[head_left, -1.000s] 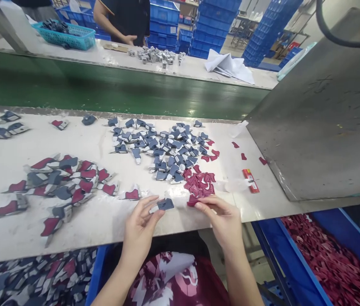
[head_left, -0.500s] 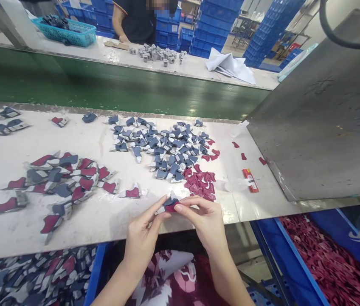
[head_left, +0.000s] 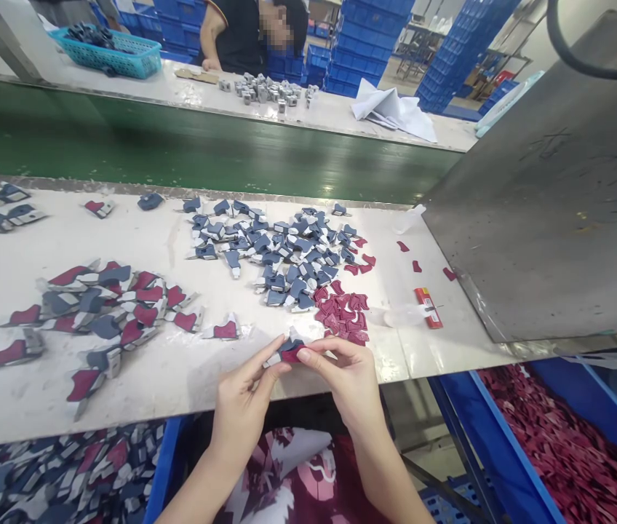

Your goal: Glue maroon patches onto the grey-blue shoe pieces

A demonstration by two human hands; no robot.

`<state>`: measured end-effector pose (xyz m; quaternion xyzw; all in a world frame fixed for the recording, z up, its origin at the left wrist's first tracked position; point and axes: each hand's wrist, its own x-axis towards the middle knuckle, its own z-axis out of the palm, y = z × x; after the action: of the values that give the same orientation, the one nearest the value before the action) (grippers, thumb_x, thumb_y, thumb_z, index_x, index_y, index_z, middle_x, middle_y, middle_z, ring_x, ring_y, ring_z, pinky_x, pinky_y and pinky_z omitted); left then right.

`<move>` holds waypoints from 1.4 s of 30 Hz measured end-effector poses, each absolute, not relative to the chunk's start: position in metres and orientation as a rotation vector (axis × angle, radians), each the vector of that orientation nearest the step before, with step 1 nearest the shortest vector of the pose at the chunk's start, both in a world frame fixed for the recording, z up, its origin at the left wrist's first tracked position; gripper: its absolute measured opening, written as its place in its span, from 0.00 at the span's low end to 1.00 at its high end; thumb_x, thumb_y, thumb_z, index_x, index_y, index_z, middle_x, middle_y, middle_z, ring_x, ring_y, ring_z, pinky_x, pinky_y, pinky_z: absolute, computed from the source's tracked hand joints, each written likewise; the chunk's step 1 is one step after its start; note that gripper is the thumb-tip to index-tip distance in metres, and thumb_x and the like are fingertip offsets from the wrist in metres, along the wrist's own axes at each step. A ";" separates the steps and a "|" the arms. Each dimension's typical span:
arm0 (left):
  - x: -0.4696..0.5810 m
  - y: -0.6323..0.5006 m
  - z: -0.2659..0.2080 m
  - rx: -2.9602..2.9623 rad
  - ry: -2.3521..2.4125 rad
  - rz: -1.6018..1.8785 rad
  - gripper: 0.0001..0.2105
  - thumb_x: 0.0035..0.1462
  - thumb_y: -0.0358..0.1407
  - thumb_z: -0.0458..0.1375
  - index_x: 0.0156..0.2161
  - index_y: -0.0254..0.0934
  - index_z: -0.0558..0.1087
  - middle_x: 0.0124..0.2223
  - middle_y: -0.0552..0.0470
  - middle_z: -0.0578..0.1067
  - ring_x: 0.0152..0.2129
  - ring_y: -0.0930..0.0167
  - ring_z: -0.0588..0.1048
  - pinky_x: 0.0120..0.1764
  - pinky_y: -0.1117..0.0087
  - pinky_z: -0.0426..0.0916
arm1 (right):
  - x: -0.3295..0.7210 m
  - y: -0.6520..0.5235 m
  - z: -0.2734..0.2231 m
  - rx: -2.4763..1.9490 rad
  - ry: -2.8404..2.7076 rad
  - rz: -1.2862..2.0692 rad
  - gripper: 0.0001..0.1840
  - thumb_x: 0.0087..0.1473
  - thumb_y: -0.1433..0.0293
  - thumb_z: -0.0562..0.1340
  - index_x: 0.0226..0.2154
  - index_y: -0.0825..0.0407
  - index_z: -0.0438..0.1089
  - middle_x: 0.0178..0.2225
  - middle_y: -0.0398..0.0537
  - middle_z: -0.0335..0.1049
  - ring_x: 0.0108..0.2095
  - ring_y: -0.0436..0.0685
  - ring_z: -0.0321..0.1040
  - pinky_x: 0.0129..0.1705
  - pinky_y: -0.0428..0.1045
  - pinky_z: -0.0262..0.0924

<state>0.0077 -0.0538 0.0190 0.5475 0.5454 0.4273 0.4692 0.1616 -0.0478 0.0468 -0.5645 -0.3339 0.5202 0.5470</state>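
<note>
Just above the near edge of the worktable, a small dark blue and white plastic part is held between both hands. My left hand pinches its left end between thumb and fingers. On its near face lies a red inlay piece. My right hand grips the right end, with the thumb on the red piece and fingers behind. Right beyond the hands is a pile of loose red pieces. A heap of blue and white parts lies farther back. Parts with red faces are grouped at left.
A metal panel rises at right, near an orange-red lighter-like object and a clear nozzle. Blue bins of parts and red pieces stand below the table. Across the green belt, a person sits behind grey parts.
Both hands keep the same grip on the part, with hardly any movement. The view has shifted slightly. The person across the belt has moved a little to the right.
</note>
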 end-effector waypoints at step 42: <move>0.016 -0.053 0.072 1.025 1.334 1.012 0.12 0.50 0.38 0.67 0.41 0.40 0.83 0.41 0.50 0.84 0.34 0.65 0.83 0.37 0.76 0.79 | 0.166 -0.053 0.045 -1.089 -1.089 1.147 0.08 0.54 0.71 0.68 0.38 0.44 0.79 0.35 0.44 0.71 0.37 0.50 0.69 0.39 0.45 0.68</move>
<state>0.0159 -0.0534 0.0718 0.4340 0.5649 0.4288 0.5556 0.1660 -0.0532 0.0451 -0.4644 -0.4646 0.4895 0.5735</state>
